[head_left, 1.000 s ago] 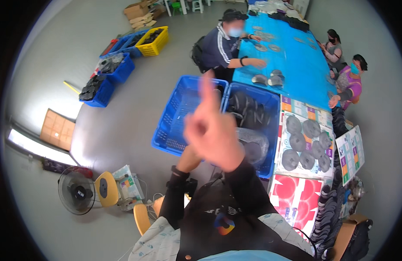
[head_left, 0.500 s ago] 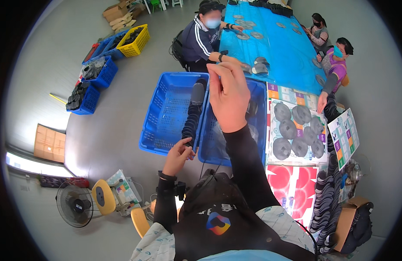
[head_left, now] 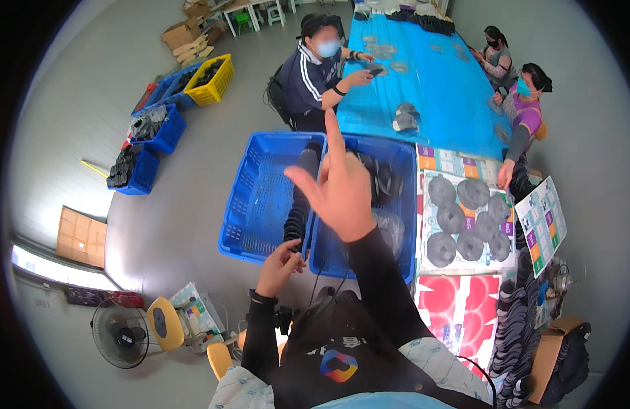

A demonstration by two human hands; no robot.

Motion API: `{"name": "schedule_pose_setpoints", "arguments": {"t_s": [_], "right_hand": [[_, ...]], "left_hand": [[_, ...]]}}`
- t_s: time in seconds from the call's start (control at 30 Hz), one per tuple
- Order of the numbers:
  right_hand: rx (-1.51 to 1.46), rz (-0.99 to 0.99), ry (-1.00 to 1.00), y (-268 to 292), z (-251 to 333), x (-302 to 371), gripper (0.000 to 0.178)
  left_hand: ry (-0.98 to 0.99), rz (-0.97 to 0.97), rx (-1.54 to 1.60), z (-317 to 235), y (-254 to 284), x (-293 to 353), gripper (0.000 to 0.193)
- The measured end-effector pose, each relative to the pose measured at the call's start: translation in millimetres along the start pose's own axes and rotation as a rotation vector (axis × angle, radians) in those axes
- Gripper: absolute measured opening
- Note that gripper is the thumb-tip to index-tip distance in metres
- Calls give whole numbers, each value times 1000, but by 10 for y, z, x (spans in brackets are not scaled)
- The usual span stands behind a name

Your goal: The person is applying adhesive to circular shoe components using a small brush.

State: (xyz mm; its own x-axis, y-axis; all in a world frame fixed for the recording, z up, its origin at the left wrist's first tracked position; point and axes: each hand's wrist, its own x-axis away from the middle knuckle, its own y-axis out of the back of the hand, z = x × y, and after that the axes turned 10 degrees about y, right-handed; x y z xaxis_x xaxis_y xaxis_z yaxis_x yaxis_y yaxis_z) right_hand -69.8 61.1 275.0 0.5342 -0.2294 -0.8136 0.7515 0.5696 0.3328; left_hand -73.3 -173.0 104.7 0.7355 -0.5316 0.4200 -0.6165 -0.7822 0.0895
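My left hand (head_left: 277, 270) is at the near end of a long row of nested black curved pieces (head_left: 296, 211), its fingers closed round the last ones. The row lies along the right side of the left blue crate (head_left: 245, 194). Over the inner edges of the two crates hovers my right hand (head_left: 345, 194), open and holding nothing, with forefinger stretched forward and thumb out to the left. Beneath it, the right blue crate (head_left: 409, 204) holds dark curved pieces (head_left: 385, 180) and a clear plastic bag (head_left: 390, 228). My right hand hides part of both crates.
Grey rounded pieces (head_left: 441, 249) lie on a board at the right. A blue-covered table (head_left: 437, 88) stretches ahead; one person (head_left: 315, 75) sits at its left, two others at its right. Filled crates (head_left: 134, 170) stand on the floor at left, a fan (head_left: 124, 334) at lower left.
My right hand has come down and nearer, its fingertips parting into a spread forefinger and thumb. My left hand stays at the row's end. The person at left now holds a dark piece.
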Motion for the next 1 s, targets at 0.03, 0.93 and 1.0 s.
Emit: {"name": "schedule_pose_setpoints", "arguments": {"t_s": [0.03, 0.93, 1.0], "right_hand": [[4, -8, 10, 17, -10, 38, 87], [-1599, -454, -284, 1811, -569, 987, 122], [-1303, -660, -367, 2286, -461, 1198, 122]], "left_hand": [[13, 6, 5, 25, -18, 5, 41], [-197, 1280, 371, -1903, -1484, 7, 128], [-70, 931, 682, -1874, -1104, -188, 117]]}}
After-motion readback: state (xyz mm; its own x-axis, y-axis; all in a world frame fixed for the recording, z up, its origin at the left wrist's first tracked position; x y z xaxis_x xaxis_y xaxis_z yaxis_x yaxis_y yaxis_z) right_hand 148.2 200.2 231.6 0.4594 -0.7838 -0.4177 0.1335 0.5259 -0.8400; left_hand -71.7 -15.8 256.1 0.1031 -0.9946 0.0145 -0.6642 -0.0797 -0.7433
